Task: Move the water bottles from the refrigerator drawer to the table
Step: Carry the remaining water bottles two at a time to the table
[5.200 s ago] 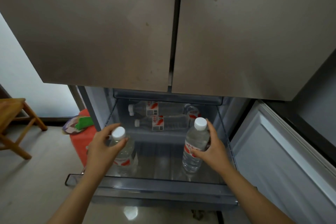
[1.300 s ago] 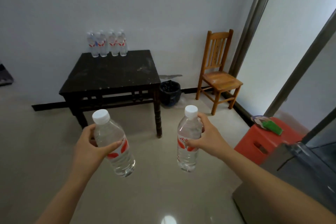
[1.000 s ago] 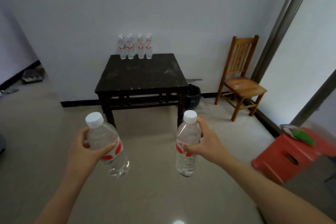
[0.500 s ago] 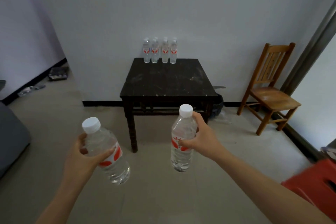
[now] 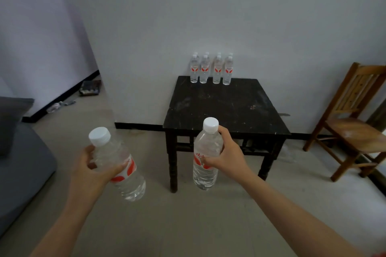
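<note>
1. Red leaf-shaped marks on a white band make up the label of the left bottle point(image 5: 110, 154). No lettering on it can be read.
2. Red characters show on the label of the right bottle point(image 5: 207, 146) above the thumb. They are partly covered and not legible.
3. The bottles on the table point(image 5: 211, 69) carry the same red-and-white label. Any print on them is too small to read.
4. The left hand point(image 5: 89, 171) grips its bottle round the upper body. The thumb lies across the front at the label's top edge, and the fingers curl round the far side, showing through the clear plastic.
5. The right hand point(image 5: 226, 157) grips its bottle from the right side. The thumb presses on the label, the forefinger reaches up to the shoulder just under the cap, and the other fingers wrap behind.
6. Both forearms are bare and extend forward from the lower edge of the view.
7. Both carried bottles are clear plastic with white screw caps on and appear full of water.
8. The left bottle tilts, cap to the upper left and base to the lower right. The right bottle is close to upright.
9. Both are held in the air above the pale floor, short of the dark table point(image 5: 225, 106). The right bottle sits in front of its near edge in the view.
10. On the table, upright bottles stand four across at the far edge by the wall, with further caps showing behind them.
11. A wooden chair point(image 5: 351, 123) stands to the right of the table, and grey upholstered furniture point(image 5: 20, 162) lies at the left.
</note>
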Motion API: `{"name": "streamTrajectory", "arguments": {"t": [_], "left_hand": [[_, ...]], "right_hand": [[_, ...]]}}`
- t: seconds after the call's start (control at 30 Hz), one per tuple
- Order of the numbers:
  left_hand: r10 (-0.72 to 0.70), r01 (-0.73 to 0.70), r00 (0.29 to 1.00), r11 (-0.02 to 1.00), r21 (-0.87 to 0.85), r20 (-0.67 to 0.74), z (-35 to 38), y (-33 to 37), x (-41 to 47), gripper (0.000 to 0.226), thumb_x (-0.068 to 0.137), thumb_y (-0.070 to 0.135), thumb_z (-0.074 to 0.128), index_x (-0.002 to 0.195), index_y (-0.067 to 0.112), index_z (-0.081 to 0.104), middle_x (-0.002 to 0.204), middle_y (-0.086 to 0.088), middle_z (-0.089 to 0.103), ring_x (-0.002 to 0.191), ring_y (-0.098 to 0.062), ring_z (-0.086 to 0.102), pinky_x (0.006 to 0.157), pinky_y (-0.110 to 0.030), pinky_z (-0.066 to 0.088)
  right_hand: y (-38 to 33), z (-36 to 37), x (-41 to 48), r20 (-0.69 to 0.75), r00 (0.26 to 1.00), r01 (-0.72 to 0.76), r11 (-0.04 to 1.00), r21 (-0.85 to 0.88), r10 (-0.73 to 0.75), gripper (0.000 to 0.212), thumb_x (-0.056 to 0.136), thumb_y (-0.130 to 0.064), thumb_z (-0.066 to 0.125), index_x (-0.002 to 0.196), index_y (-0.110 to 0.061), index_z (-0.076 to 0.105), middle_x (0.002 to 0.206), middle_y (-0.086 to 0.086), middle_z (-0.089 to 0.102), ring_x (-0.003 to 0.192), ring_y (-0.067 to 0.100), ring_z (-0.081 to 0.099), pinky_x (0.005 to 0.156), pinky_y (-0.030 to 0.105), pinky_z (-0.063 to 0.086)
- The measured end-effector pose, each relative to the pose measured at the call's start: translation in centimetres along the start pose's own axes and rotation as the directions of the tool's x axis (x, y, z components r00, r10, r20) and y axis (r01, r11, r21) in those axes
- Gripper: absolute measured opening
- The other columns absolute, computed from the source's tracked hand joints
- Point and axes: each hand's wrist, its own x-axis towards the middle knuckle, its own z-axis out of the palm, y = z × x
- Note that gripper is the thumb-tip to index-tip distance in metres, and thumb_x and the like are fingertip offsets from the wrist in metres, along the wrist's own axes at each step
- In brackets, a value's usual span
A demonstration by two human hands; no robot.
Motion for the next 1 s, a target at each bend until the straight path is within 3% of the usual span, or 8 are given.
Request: {"name": "streamTrajectory", "arguments": {"t": [0.17,0.3,0.4,0.47,0.6,0.83,1.0], "left_hand": [[-0.012,0.012,0.999,1.000,-0.012,0.037,-1.5,-2.5,6.3,0.075,0.060,0.016,0.083,0.125,0.014,0.046,0.113,-0.005,0.058,0.097,-0.023,0.057,0.073,-0.028,0.042],[0.036,-0.032,0.995,0.998,-0.050,0.095,-2.8,-3.9,12.0,0.095,0.038,0.043,0.084,0.122,0.019,0.046,0.103,0.002,0.056,0.090,-0.017,0.056,0.072,-0.028,0.045],[0.041,-0.030,0.989,0.996,-0.080,0.141,-4.6,-5.1,16.9,0.088,0.038,0.046,0.082,0.116,0.028,0.046,0.098,0.009,0.058,0.088,-0.012,0.058,0.079,-0.037,0.048],[0.047,-0.029,0.985,0.994,-0.109,0.166,-6.4,-5.9,20.5,0.085,0.032,0.053,0.076,0.110,0.032,0.047,0.095,0.014,0.060,0.087,-0.007,0.060,0.076,-0.033,0.048],[0.086,-0.064,0.976,0.992,-0.112,0.199,-8.6,-6.6,26.2,0.086,0.030,0.055,0.072,0.108,0.030,0.049,0.091,0.016,0.059,0.083,-0.003,0.058,0.069,-0.027,0.046],[0.061,-0.025,0.956,0.991,-0.130,0.286,-8.4,-9.5,33.6,0.085,0.030,0.055,0.073,0.107,0.029,0.050,0.093,0.011,0.062,0.086,-0.015,0.062,0.077,-0.037,0.050],[0.036,0.010,0.936,0.992,-0.129,0.350,-5.2,-11.3,38.1,0.085,0.028,0.054,0.074,0.106,0.032,0.050,0.095,0.006,0.063,0.087,-0.016,0.062,0.077,-0.038,0.051]], "right_hand": [[-1.4,3.6,4.0,-0.011,1.000,-0.020,0.999,-0.035,0.020,0.075,0.063,-0.026,0.077,0.101,-0.066,0.026,0.102,-0.028,0.049,0.105,0.011,0.053,0.091,0.045,0.049],[-2.8,7.4,7.0,-0.045,0.998,-0.044,0.998,-0.052,0.042,0.074,0.064,-0.027,0.076,0.104,-0.062,0.026,0.102,-0.028,0.048,0.105,0.011,0.053,0.092,0.045,0.048],[-4.3,10.7,9.0,-0.097,0.993,-0.075,0.995,-0.063,0.068,0.073,0.064,-0.026,0.076,0.106,-0.058,0.026,0.100,-0.029,0.047,0.104,0.010,0.053,0.093,0.045,0.048],[-5.8,13.1,10.6,-0.114,0.990,-0.090,0.992,-0.083,0.080,0.076,0.064,-0.024,0.075,0.108,-0.056,0.023,0.098,-0.028,0.048,0.103,0.011,0.053,0.092,0.046,0.048],[-8.1,16.7,12.9,-0.176,0.974,-0.156,0.985,-0.068,0.143,0.073,0.066,-0.023,0.075,0.113,-0.049,0.026,0.097,-0.021,0.051,0.101,0.013,0.054,0.092,0.045,0.048],[-9.3,20.2,16.7,-0.217,0.947,-0.257,0.964,-0.070,0.237,0.075,0.069,-0.022,0.074,0.129,-0.031,0.031,0.097,-0.018,0.050,0.102,0.013,0.054,0.093,0.044,0.047],[-7.8,21.0,20.6,-0.253,0.927,-0.300,0.952,-0.065,0.276,0.081,0.062,-0.031,0.077,0.128,-0.038,0.030,0.104,-0.015,0.053,0.105,0.014,0.054,0.091,0.045,0.049]]}}
